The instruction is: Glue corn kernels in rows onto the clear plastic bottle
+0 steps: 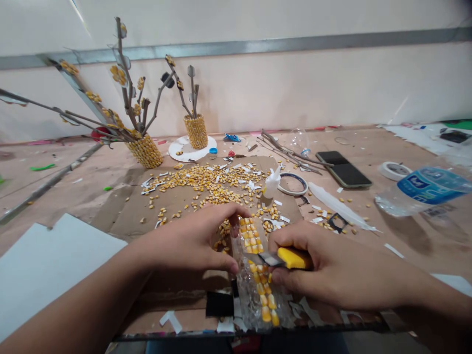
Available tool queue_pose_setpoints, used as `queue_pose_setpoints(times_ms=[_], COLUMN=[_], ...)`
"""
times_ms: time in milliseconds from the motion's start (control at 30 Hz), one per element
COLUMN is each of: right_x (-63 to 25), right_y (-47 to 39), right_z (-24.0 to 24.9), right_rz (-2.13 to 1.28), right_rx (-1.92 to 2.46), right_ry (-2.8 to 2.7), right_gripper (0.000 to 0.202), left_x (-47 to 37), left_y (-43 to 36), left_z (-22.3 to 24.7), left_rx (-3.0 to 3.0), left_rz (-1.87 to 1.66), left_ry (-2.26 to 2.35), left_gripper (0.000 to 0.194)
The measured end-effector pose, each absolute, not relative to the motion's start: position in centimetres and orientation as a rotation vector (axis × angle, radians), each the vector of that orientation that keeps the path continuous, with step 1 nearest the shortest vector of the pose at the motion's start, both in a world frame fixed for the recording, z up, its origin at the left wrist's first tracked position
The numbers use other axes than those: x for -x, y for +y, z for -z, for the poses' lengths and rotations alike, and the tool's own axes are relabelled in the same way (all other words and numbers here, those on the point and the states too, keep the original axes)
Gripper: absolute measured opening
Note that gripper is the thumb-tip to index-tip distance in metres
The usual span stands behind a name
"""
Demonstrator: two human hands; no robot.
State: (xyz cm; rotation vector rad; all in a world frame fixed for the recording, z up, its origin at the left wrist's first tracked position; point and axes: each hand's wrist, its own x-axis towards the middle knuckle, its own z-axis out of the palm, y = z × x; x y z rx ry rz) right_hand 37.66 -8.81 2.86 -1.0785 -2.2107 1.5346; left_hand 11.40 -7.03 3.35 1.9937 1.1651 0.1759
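Note:
My right hand (313, 265) grips a yellow utility knife (295, 257). Its bare blade points left, across a clear plastic piece (245, 290) covered with rows of corn kernels (262, 287). Curved around the left edge of that plastic, my left hand (202, 236) has its fingertips at the far part and its thumb lower down the side. Whether the blade touches the kernels I cannot tell. Just beyond the hands, loose corn kernels (206, 179) lie spread over a cardboard sheet (121, 206). A white glue bottle (272, 184) stands upright at their right side.
Two kernel-covered pots, one large (144, 151) and one small (196, 132), hold branches at the back left. Rightward lie a tape roll (292, 183), twigs (283, 147), a phone (344, 168), white tape (395, 170) and a plastic bottle (424, 187). White paper (55, 275) lies left.

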Motion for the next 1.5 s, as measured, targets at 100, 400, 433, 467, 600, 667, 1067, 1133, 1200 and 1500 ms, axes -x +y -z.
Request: queue_pose_setpoints(times_ms=[100,400,433,467,600,667,1067,1133,1200,1500], right_x=[-37.5,-37.4,-37.3,-37.3,-37.2,-37.3,-37.3,-37.4,-37.5,-37.6], right_y=[-8.8,-8.8,-8.8,-8.7,-8.7,-8.7,-7.8,-7.3,-6.7,-5.3], right_z=[-2.9,-2.8,-2.7,-2.7,-2.9,-2.9,-2.0,-1.4,-0.8,0.3], right_rz=[-1.512,-1.497,-1.503,-1.504,-1.52,-1.554,-1.769,-1.687,-1.589,-1.287], right_rx=[1.106,1.109,1.098,1.095,1.146,1.171,1.203,1.293,1.373,1.542], right_ry=[-2.238,-2.247,-2.241,-2.236,-2.221,-2.205,-1.903,-1.839,-1.763,-1.808], right_gripper=[0.016,0.019,0.019,0.019,0.014,0.013,0.013,0.014,0.018,0.019], left_x=[-11.5,-11.6,-11.6,-11.6,-11.4,-11.4,-10.5,-9.6,-8.6,-7.6], left_y=[-7.1,-7.1,-7.1,-7.2,-7.2,-7.2,-6.4,-5.7,-4.8,-2.5], left_z=[-3.5,-3.6,-3.5,-3.4,-3.2,-3.2,-3.4,-3.5,-3.7,-4.1], left_rx=[-1.987,-2.0,-1.998,-1.996,-1.986,-1.978,-2.032,-2.083,-2.144,-2.23], left_rz=[-0.158,-0.174,-0.18,-0.187,-0.191,-0.18,-0.193,-0.208,-0.22,-0.066], left_ry=[1.171,1.172,1.175,1.177,1.178,1.177,1.088,1.066,1.12,1.374], left_gripper=[0.079,0.075,0.075,0.076,0.076,0.076,0.083,0.075,0.056,0.024])
